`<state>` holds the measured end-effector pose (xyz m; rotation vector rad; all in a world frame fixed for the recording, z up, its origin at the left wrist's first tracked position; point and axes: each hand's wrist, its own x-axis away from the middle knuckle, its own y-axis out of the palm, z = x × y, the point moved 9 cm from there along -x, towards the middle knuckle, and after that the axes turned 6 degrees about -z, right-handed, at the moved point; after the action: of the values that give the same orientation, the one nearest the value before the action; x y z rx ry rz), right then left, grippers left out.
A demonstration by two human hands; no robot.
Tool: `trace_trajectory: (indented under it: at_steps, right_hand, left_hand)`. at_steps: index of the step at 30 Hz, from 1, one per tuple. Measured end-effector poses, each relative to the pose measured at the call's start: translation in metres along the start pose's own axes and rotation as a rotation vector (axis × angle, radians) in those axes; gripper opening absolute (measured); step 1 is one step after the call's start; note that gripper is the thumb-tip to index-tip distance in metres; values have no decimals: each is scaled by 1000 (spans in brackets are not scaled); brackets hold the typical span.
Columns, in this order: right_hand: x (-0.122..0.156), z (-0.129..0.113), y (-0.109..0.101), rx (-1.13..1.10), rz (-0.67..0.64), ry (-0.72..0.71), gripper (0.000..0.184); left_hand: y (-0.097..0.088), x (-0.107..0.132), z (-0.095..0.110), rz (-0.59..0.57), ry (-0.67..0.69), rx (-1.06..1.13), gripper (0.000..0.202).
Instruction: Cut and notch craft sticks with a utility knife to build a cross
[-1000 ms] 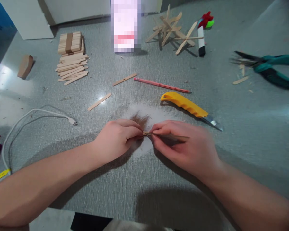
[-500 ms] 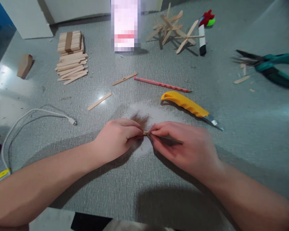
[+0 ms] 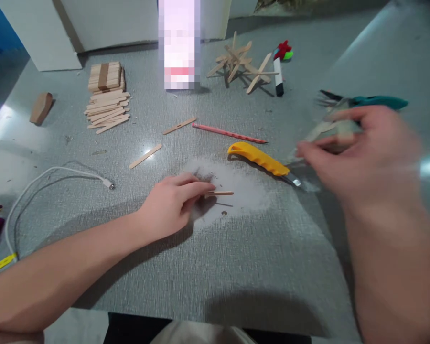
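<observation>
My left hand (image 3: 181,200) is closed, pinching a short wooden craft stick (image 3: 224,193) that points right, just above a pale dusty patch (image 3: 251,196). Below the stick, a tiny dark speck (image 3: 224,213) lies on the patch. My right hand (image 3: 365,148) is raised at the right, smeared by motion, near the green-handled pliers (image 3: 383,101). A pale blurred strip (image 3: 317,131) shows by its fingertips; I cannot make out whether it is held. Between my hands lies a yellow-handled craft knife (image 3: 261,158), its blade pointing right.
Two single sticks (image 3: 145,156) (image 3: 179,125) and a red pencil (image 3: 229,133) lie ahead. A bundle of sticks (image 3: 105,76), loose sticks (image 3: 107,112), a cable (image 3: 57,168) and a brown piece (image 3: 41,109) are left. Crossed sticks (image 3: 234,59) and a marker (image 3: 278,79) stand or lie behind.
My right hand has left the stick and swung away to the right, up towards the pliers. My left hand stays put, and more of its stick now shows.
</observation>
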<state>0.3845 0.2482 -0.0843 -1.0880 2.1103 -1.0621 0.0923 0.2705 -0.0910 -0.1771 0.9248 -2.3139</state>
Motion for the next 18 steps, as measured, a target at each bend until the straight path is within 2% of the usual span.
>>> trace_trajectory:
  at_steps: [2, 4, 5, 8, 11, 14, 16, 18]
  right_hand:
    - [-19, 18, -9, 126, -6, 40, 31]
    - [-26, 20, -11, 217, -66, 2, 15]
    - [-24, 14, -15, 257, -37, -41, 16]
    - [-4, -16, -18, 322, 70, -210, 32]
    - [21, -45, 21, 346, -156, -399, 37]
    - [36, -55, 46, 395, -238, -459, 30]
    - [40, -57, 49, 426, -241, -465, 23]
    - [41, -58, 35, 384, -169, -439, 22]
  left_hand:
    - [-2, 0, -5, 21, -36, 101, 29]
    - [-2, -1, -11, 29, -77, 222, 28]
    - [0, -1, -13, 23, -97, 283, 28]
    - [8, -1, -17, -12, -160, 439, 21]
    - [10, 1, -20, -11, -238, 519, 7]
    - [8, 4, -22, 11, -302, 553, 13]
    - [7, 7, -23, 26, -329, 574, 16]
    - [6, 8, -25, 49, -341, 607, 15]
